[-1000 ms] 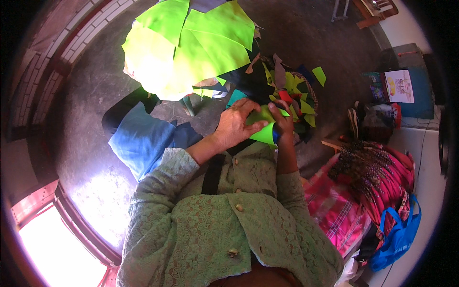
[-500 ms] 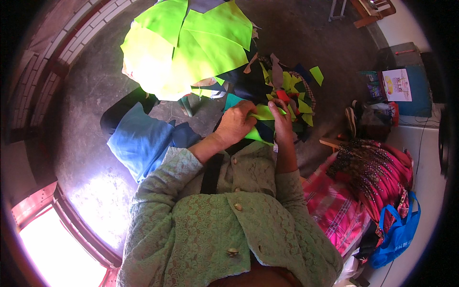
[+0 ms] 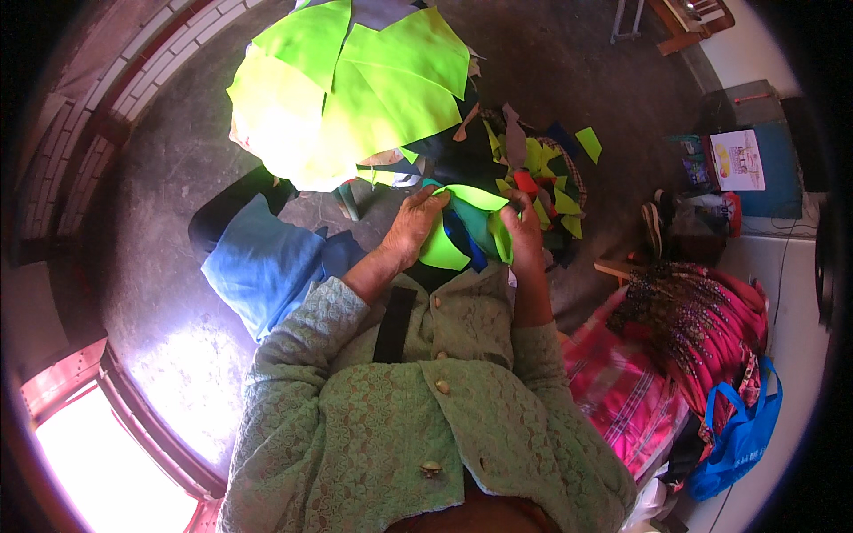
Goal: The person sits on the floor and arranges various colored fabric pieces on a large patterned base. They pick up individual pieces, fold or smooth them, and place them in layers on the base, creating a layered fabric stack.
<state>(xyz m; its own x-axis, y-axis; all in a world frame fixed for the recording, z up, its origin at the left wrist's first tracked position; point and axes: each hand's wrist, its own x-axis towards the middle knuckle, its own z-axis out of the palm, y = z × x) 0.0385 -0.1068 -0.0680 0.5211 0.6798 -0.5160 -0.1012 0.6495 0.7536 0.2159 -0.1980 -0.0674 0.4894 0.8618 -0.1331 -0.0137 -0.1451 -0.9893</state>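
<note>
Between my two hands a neon yellow-green piece of fabric [image 3: 446, 252] is stretched and curled, its teal and dark blue parts showing in the middle. My left hand [image 3: 416, 229] pinches its left edge. On the other side, my right hand [image 3: 526, 224] grips the right edge, fingers closed. Whether the colours are one joined piece or several layers I cannot tell. Just beyond my hands lies a large stack of neon yellow-green fabric panels [image 3: 391, 84]. Loose fabric scraps [image 3: 569, 200] in green, red and dark colours lie in a heap beyond my right hand.
Light blue cloth [image 3: 262, 258] lies left of my left forearm. At the right are pink plaid cloth [image 3: 613, 382], a beaded red garment [image 3: 711, 311] and a blue bag [image 3: 737, 440]. Shoes [image 3: 653, 222] stand near the right wall. Bright light falls on the concrete floor [image 3: 182, 355].
My hands have moved apart, the left one leftward and slightly down. The fabric between them has been spread, so its teal and blue parts show more.
</note>
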